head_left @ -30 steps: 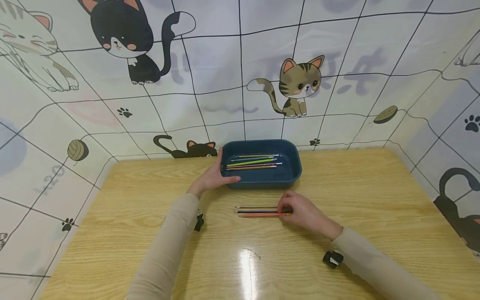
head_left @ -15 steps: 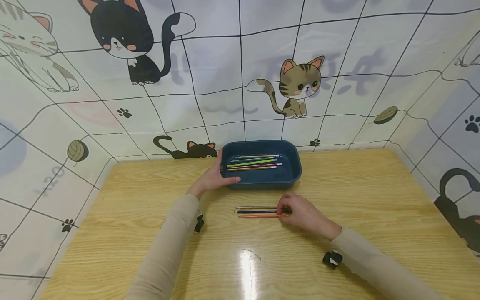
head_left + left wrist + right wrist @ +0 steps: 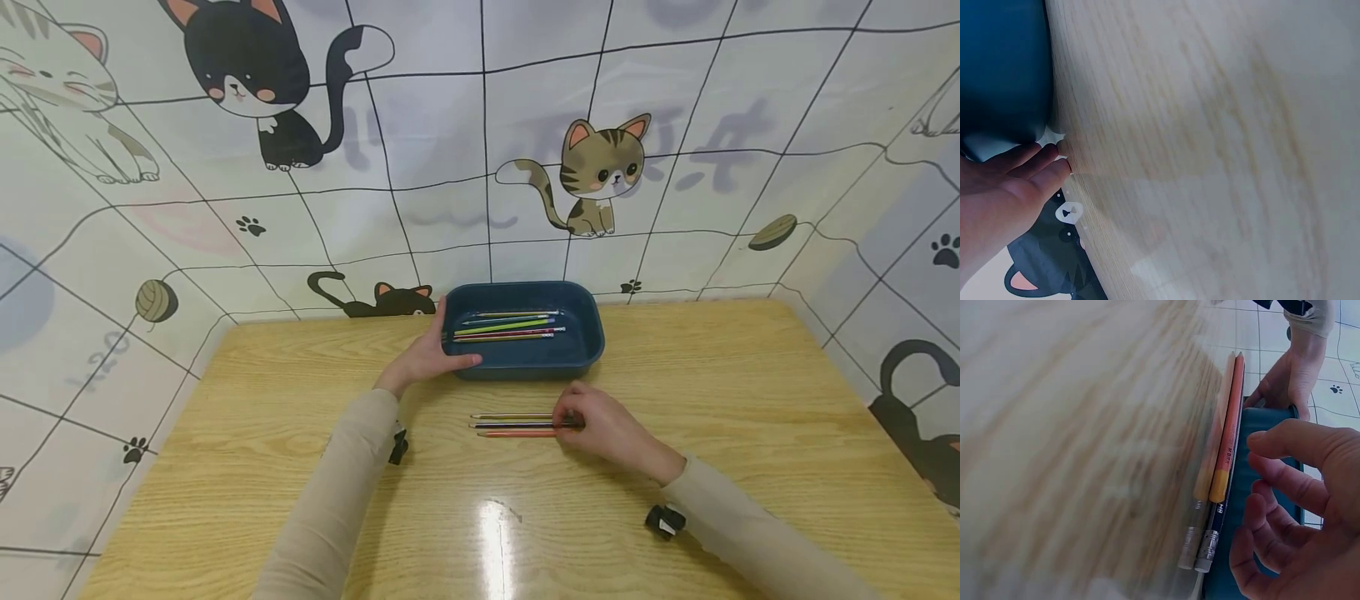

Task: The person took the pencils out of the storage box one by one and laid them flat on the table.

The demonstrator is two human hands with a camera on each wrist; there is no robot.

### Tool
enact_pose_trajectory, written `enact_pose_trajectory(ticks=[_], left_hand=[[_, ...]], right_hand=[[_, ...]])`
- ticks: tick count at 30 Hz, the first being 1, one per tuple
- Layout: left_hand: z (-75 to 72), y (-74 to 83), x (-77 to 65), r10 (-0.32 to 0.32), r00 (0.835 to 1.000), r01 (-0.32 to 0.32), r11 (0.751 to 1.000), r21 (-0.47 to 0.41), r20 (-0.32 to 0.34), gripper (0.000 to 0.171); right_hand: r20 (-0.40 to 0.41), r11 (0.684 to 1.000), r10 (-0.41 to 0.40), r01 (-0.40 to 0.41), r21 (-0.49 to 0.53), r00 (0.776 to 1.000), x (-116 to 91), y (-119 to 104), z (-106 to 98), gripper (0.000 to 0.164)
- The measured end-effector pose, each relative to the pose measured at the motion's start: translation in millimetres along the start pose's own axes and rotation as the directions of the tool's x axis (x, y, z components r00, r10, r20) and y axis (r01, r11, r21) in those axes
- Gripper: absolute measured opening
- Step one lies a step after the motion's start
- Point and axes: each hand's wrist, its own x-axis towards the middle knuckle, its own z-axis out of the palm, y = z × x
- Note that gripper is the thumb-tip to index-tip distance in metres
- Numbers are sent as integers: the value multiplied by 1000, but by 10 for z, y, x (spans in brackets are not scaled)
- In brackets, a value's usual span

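My left hand (image 3: 426,357) grips the left end of a dark blue plastic bin (image 3: 525,372), its thumb across the front rim and its other fingers around the outside. In the left wrist view, those fingers (image 3: 1044,169) lie low against the bin wall. Several pencils (image 3: 510,327) lie lengthwise in the bin. In front of it are three pencils side by side on the table, the nearest an orange pencil (image 3: 517,434). My right hand (image 3: 603,423) is over their right ends, fingers loosely bent. The right wrist view shows nothing between those fingers, beside a dark pencil (image 3: 1213,534) with a white eraser.
The wooden table (image 3: 285,467) backs onto a wall (image 3: 427,125) with printed cats and grid lines, right behind the bin. Side walls rise at left and right. A black wrist camera (image 3: 665,521) hangs under the right sleeve.
My right fingers have shifted very slightly left, covering the orange pencil's yellow end. My left hand, the bin and the pencils stay put.
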Motion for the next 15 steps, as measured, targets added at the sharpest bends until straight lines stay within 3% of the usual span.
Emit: enact_pose_trajectory(ticks=[10, 15], left_hand=[[-5, 14, -16, 4, 1000, -4, 1000, -1, 2, 121], [-5, 18, -19, -3, 1000, 3, 1000, 1, 2, 121]], right_hand=[[-76, 999, -29, 32, 42, 997, 62, -55, -37, 19], [-75, 996, -24, 30, 78, 997, 79, -82, -75, 24]])
